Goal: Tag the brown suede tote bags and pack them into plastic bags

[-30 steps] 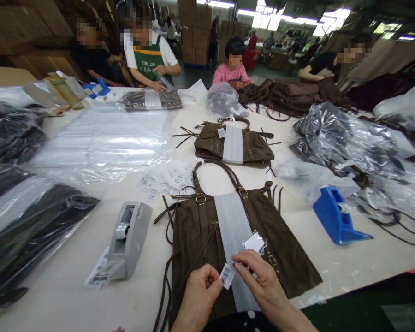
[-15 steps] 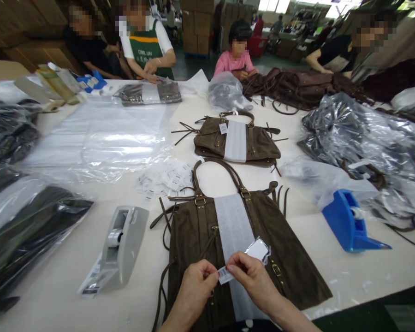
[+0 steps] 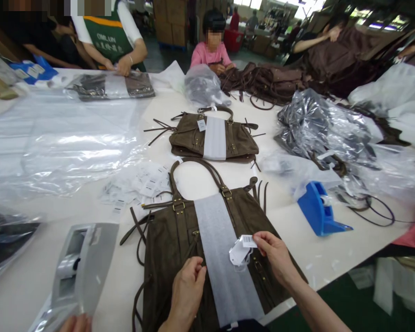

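The right hand (image 3: 275,252), right of the lower centre, has its grip pinching the corner of a small barcode label (image 3: 250,241) between thumb and forefinger. The label lies over the top of a white hang tag (image 3: 237,256). The left hand (image 3: 187,287), at lower centre, is loosely curled above the brown handbag (image 3: 166,249), thumb and forefinger close together; I cannot tell whether their tips meet. That handbag lies flat in the lower middle of the frame, a pale paper band (image 3: 212,240) down its front and its handles pointing up the frame. Another person's fingers (image 3: 81,323) show at the bottom left edge, near a grey tape dispenser (image 3: 100,258). A blue tape dispenser (image 3: 314,207) stands on the tabletop (image 3: 280,219) at right. Loose labels (image 3: 138,184) are heaped left of the handles, and a second handbag (image 3: 185,133), also banded, sits just above centre. At upper left, a co-worker in a green apron (image 3: 105,39) leans over a plastic-wrapped bag (image 3: 117,86).
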### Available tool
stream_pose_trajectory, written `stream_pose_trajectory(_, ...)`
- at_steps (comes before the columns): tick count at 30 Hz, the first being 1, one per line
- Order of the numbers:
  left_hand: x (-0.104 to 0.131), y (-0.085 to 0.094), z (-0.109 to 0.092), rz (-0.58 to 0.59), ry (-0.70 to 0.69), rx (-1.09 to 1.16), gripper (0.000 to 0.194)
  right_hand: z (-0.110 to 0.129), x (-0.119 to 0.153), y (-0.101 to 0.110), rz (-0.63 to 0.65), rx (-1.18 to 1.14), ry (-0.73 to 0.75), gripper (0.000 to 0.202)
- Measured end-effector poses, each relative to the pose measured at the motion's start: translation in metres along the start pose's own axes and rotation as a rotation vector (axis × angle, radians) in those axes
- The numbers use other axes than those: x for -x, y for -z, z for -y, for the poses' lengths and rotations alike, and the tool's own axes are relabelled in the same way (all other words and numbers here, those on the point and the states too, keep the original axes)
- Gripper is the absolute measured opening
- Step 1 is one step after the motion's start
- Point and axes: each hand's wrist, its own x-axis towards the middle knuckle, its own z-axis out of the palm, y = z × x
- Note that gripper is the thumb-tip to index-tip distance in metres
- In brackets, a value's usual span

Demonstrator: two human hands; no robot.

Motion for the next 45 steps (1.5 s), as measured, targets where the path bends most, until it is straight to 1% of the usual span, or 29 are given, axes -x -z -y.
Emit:
stream_pose_trajectory(3, -0.008, -0.010, -0.005, -0.025, -0.085, -0.067, 0.019, 0.001, -0.002, -0.013, 0.059, -0.041, -0.012, 0.024)
stream_pose_trajectory(6, -0.022, -0.008, -0.006, -0.115, -0.133, -0.085, 0.020, 0.008, -0.008, -0.033, 0.107, -0.073, -0.009, 0.024)
stream_pose_trajectory(8, -0.035, -0.001, -0.004, -0.197, -0.147, -0.084, 0.020, 0.016, -0.015, -0.048, 0.136, -0.077, 0.015, 0.024)
stream_pose_trajectory(12, -0.057, 0.022, 0.002, -0.345, -0.123, -0.069, 0.020, 0.034, -0.026, -0.077, 0.227, -0.089, 0.060, 0.021)
stream_pose_trajectory(14, -0.063, 0.032, 0.003, -0.384, -0.095, -0.069, 0.020, 0.041, -0.029, -0.086, 0.262, -0.088, 0.072, 0.020)
stream_pose_trajectory(16, -0.065, 0.038, 0.003, -0.401, -0.074, -0.066, 0.020, 0.044, -0.034, -0.088, 0.284, -0.080, 0.074, 0.020)
stream_pose_trajectory(18, -0.063, 0.036, 0.001, -0.388, -0.075, -0.059, 0.020, 0.043, -0.040, -0.082, 0.282, -0.069, 0.066, 0.020)
stream_pose_trajectory(20, -0.057, 0.027, -0.003, -0.339, -0.091, -0.051, 0.020, 0.039, -0.045, -0.070, 0.262, -0.059, 0.049, 0.021)
stream_pose_trajectory(23, -0.045, 0.002, -0.010, -0.208, -0.111, -0.048, 0.020, 0.027, -0.047, -0.047, 0.223, -0.034, 0.015, 0.021)
stream_pose_trajectory(27, -0.030, -0.035, -0.018, -0.018, -0.114, -0.076, 0.021, 0.008, -0.034, -0.019, 0.189, 0.014, -0.029, 0.020)
stream_pose_trajectory(29, -0.026, -0.049, -0.021, 0.046, -0.097, -0.123, 0.021, 0.000, -0.025, -0.008, 0.195, 0.036, -0.040, 0.020)
stream_pose_trajectory(31, -0.025, -0.058, -0.026, 0.087, -0.044, -0.182, 0.018, -0.005, -0.019, 0.001, 0.204, 0.056, -0.046, 0.020)
stream_pose_trajectory(34, -0.026, -0.067, -0.035, 0.130, 0.078, -0.271, 0.020, -0.008, -0.015, 0.010, 0.196, 0.080, -0.030, 0.020)
stream_pose_trajectory(36, -0.029, -0.072, -0.040, 0.131, 0.124, -0.326, 0.024, -0.008, -0.016, 0.014, 0.184, 0.094, 0.000, 0.020)
stream_pose_trajectory(38, -0.031, -0.077, -0.041, 0.114, 0.130, -0.369, 0.025, -0.008, -0.017, 0.016, 0.192, 0.111, 0.032, 0.019)
stream_pose_trajectory(40, -0.034, -0.082, -0.040, 0.104, 0.121, -0.376, 0.020, -0.009, -0.018, 0.015, 0.214, 0.134, 0.066, 0.019)
stream_pose_trajectory(43, -0.038, -0.086, -0.036, 0.110, 0.100, -0.308, 0.010, -0.010, -0.017, 0.013, 0.226, 0.171, 0.108, 0.019)
stream_pose_trajectory(45, -0.041, -0.085, -0.036, 0.115, 0.112, -0.265, 0.014, -0.011, -0.017, 0.015, 0.212, 0.178, 0.122, 0.019)
